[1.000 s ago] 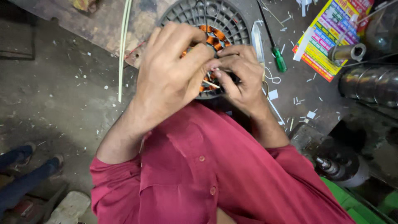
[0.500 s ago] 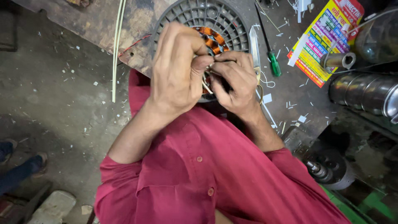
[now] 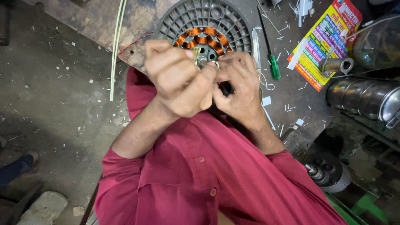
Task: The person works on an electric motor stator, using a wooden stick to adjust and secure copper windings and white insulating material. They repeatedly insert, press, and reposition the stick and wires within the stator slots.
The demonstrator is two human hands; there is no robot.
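A round grey ribbed motor housing point(image 3: 179, 21) lies on the worn bench, with a ring of orange copper windings point(image 3: 204, 35) around its metal hub. Both my hands meet at the near edge of the windings. My left hand point(image 3: 177, 81) is curled into a fist and seems to pinch a thin pale strip point(image 3: 207, 100). My right hand point(image 3: 239, 85) presses against it, with its fingers closed on a small dark object point(image 3: 227, 88). The spot where my fingers work is hidden by my hands. My red shirt fills the lower frame.
A green-handled screwdriver point(image 3: 275, 66) lies right of the housing. Further right are a colourful printed card point(image 3: 323, 46), a short metal tube point(image 3: 335, 65) and shiny metal cylinders point(image 3: 366, 98). Thin pale sticks point(image 3: 116, 50) lie left. A motor with a shaft point(image 3: 327, 175) sits lower right. Someone's shoe point(image 3: 16, 166) is on the floor.
My hands have drawn back toward my body off the windings, so more of the copper ring shows. My left hand has closed into a tighter fist.
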